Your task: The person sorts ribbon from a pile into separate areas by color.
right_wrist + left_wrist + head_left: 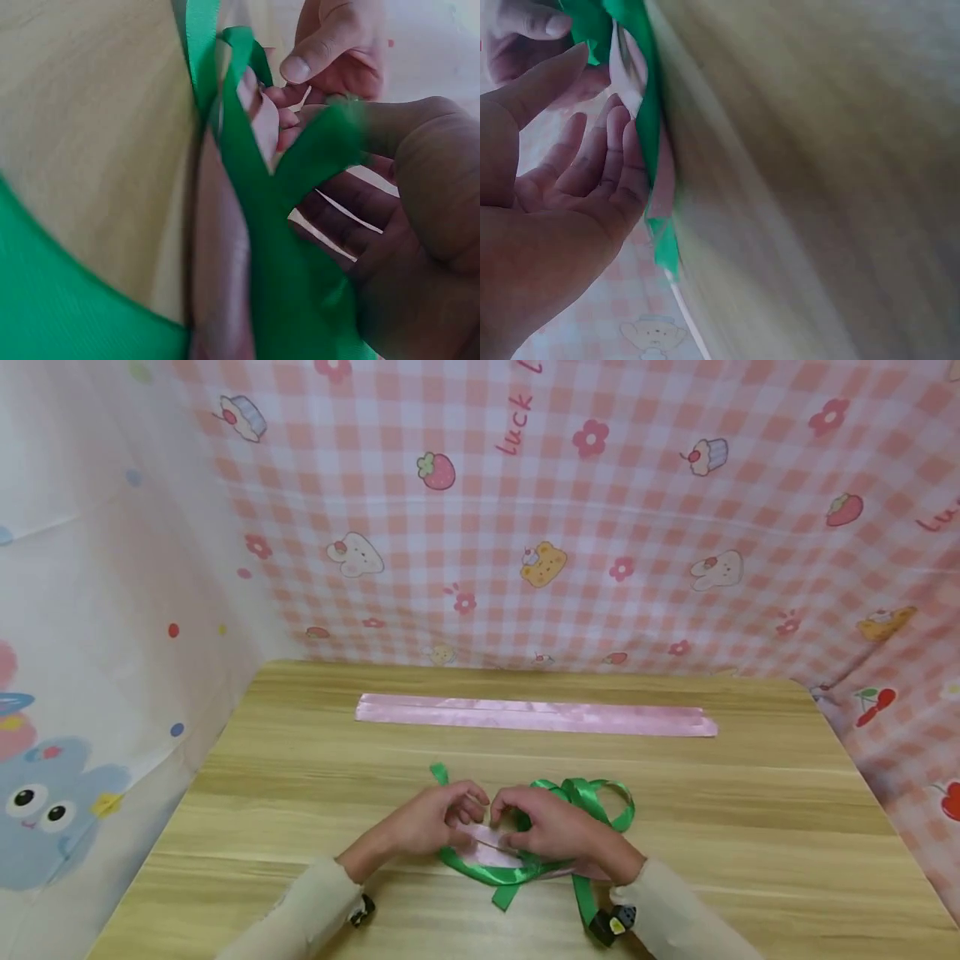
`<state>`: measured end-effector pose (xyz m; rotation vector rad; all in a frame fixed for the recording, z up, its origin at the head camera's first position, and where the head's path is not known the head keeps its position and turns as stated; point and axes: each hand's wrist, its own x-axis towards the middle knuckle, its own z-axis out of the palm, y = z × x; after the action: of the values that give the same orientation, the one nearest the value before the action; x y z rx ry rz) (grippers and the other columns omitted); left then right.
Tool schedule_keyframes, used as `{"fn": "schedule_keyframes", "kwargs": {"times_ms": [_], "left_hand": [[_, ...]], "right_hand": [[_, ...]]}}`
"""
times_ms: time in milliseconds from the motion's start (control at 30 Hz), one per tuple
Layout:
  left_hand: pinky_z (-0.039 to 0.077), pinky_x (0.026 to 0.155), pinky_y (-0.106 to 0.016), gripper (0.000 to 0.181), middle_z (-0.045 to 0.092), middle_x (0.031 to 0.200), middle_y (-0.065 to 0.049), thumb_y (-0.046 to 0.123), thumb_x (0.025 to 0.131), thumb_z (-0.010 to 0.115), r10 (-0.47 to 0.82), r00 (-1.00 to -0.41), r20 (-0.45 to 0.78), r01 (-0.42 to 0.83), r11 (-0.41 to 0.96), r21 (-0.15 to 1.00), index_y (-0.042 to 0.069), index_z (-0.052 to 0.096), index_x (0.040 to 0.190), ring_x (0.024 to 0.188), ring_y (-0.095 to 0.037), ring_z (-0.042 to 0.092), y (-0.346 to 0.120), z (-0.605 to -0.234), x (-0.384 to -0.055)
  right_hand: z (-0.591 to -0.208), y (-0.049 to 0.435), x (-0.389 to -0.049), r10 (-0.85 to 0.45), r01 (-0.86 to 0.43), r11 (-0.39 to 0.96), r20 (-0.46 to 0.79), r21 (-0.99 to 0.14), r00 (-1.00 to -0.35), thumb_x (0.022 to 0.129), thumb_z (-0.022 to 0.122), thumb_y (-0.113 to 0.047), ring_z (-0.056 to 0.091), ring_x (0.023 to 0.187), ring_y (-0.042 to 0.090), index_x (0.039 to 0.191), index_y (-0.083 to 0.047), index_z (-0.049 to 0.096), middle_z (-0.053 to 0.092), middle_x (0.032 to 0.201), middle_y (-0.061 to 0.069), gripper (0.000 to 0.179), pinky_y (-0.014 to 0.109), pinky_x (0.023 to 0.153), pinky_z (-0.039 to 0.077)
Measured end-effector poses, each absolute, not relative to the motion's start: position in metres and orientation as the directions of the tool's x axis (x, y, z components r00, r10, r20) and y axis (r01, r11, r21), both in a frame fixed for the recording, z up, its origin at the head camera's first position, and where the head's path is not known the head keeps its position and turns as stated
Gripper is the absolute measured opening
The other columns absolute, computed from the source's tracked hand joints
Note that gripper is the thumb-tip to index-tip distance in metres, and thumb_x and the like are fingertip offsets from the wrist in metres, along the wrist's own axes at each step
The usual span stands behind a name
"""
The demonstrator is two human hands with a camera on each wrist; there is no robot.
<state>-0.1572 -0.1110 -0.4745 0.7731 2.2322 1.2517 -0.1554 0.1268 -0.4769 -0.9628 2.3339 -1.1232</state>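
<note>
A folded pink ribbon (491,852) lies under both hands on the table, with a long shiny green ribbon (508,873) around and across it. My left hand (442,818) is at the pink ribbon's left part, fingers loosely bent and thumb apart from them; in the left wrist view the fingertips (622,124) are right at the ribbons. Facing it, my right hand (551,827) has bent fingers, thumb and forefinger apart. A green strand (330,142) passes in front of its fingers in the right wrist view.
A flat strip of pink ribbon (532,715) lies across the back of the wooden table (300,793). Green loops (600,797) spread behind the right hand, and a green tail (585,897) runs toward the right wrist. A checked cloth (487,527) hangs behind the table.
</note>
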Motion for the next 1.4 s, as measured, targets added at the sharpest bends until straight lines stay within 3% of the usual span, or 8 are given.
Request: {"fn": "schedule_keyframes", "kwargs": {"times_ms": [233, 367, 667, 800, 933, 1033, 1167, 1400], "left_hand": [[0.046, 0.066, -0.020, 0.034, 0.066, 0.086, -0.002, -0.006, 0.083, 0.073, 0.664, -0.735, -0.136, 0.270, 0.471, 0.840, 0.013, 0.063, 0.109, 0.077, -0.012, 0.056, -0.109, -0.479, -0.152], [0.046, 0.064, -0.020, 0.026, 0.065, 0.082, 0.000, -0.002, 0.086, 0.072, 0.645, -0.750, -0.143, 0.235, 0.463, 0.855, 0.013, 0.064, 0.106, 0.074, -0.008, 0.056, -0.109, -0.480, -0.152], [0.053, 0.072, -0.024, 0.037, 0.066, 0.093, -0.009, -0.001, 0.088, 0.070, 0.617, -0.768, -0.173, 0.014, 0.286, 0.958, -0.002, 0.054, 0.122, 0.083, -0.017, 0.063, -0.115, -0.464, -0.156], [0.054, 0.070, -0.025, 0.054, 0.066, 0.106, -0.019, -0.002, 0.089, 0.069, 0.664, -0.719, -0.208, -0.054, 0.245, 0.968, -0.001, 0.044, 0.137, 0.086, -0.019, 0.066, -0.119, -0.451, -0.157], [0.053, 0.071, -0.027, 0.057, 0.064, 0.116, -0.028, 0.003, 0.094, 0.065, 0.696, -0.688, -0.206, -0.059, 0.229, 0.972, 0.005, 0.037, 0.144, 0.093, -0.027, 0.066, -0.120, -0.440, -0.158], [0.053, 0.075, -0.031, 0.047, 0.066, 0.110, -0.026, 0.009, 0.098, 0.061, 0.668, -0.722, -0.180, -0.035, 0.225, 0.974, 0.008, 0.043, 0.141, 0.092, -0.029, 0.065, -0.115, -0.432, -0.157], [0.055, 0.077, -0.035, 0.035, 0.070, 0.100, -0.017, 0.010, 0.099, 0.059, 0.618, -0.774, -0.139, -0.016, 0.200, 0.980, 0.010, 0.051, 0.134, 0.084, -0.024, 0.064, -0.110, -0.421, -0.154], [0.053, 0.069, -0.023, 0.034, 0.069, 0.095, -0.005, 0.002, 0.097, 0.059, 0.578, -0.816, -0.009, 0.043, 0.077, 0.996, 0.003, 0.051, 0.131, 0.077, -0.010, 0.061, -0.118, -0.392, -0.149]], "right_hand": [[-0.486, 0.119, -0.151, -0.724, -0.355, 0.445, -0.096, -0.822, -0.683, 0.085, 0.078, -0.009, 0.056, 0.087, 0.014, 0.102, -0.015, 0.063, 0.064, 0.095, -0.001, 0.023, 0.025, 0.079, 0.048], [-0.487, 0.118, -0.149, -0.713, -0.361, 0.443, -0.078, -0.820, -0.697, 0.087, 0.076, -0.008, 0.057, 0.085, 0.011, 0.101, -0.017, 0.061, 0.063, 0.093, -0.005, 0.023, 0.024, 0.078, 0.049], [-0.486, 0.124, -0.144, -0.620, -0.171, 0.375, -0.109, -0.911, -0.777, 0.092, 0.070, -0.009, 0.057, 0.084, 0.013, 0.096, -0.015, 0.055, 0.059, 0.087, -0.003, 0.016, 0.024, 0.074, 0.048], [-0.476, 0.127, -0.145, -0.614, -0.109, 0.304, -0.107, -0.946, -0.782, 0.095, 0.068, -0.014, 0.061, 0.086, 0.017, 0.100, -0.012, 0.055, 0.062, 0.089, 0.002, 0.014, 0.025, 0.074, 0.049], [-0.463, 0.129, -0.147, -0.643, -0.132, 0.174, -0.011, -0.976, -0.766, 0.098, 0.061, -0.005, 0.064, 0.082, 0.025, 0.103, -0.003, 0.051, 0.063, 0.088, 0.017, 0.012, 0.025, 0.069, 0.053], [-0.452, 0.128, -0.147, -0.654, -0.117, 0.087, 0.032, -0.989, -0.756, 0.098, 0.057, 0.001, 0.064, 0.075, 0.027, 0.105, 0.002, 0.048, 0.061, 0.085, 0.025, 0.012, 0.028, 0.065, 0.054], [-0.439, 0.127, -0.144, -0.656, -0.125, 0.033, 0.073, -0.992, -0.752, 0.098, 0.057, 0.001, 0.060, 0.066, 0.023, 0.106, 0.005, 0.046, 0.058, 0.081, 0.026, 0.014, 0.030, 0.060, 0.054], [-0.416, 0.137, -0.143, -0.637, -0.182, -0.027, 0.157, -0.983, -0.754, 0.097, 0.058, 0.002, 0.059, 0.064, 0.019, 0.105, 0.005, 0.047, 0.060, 0.084, 0.022, 0.014, 0.030, 0.059, 0.055]]}}
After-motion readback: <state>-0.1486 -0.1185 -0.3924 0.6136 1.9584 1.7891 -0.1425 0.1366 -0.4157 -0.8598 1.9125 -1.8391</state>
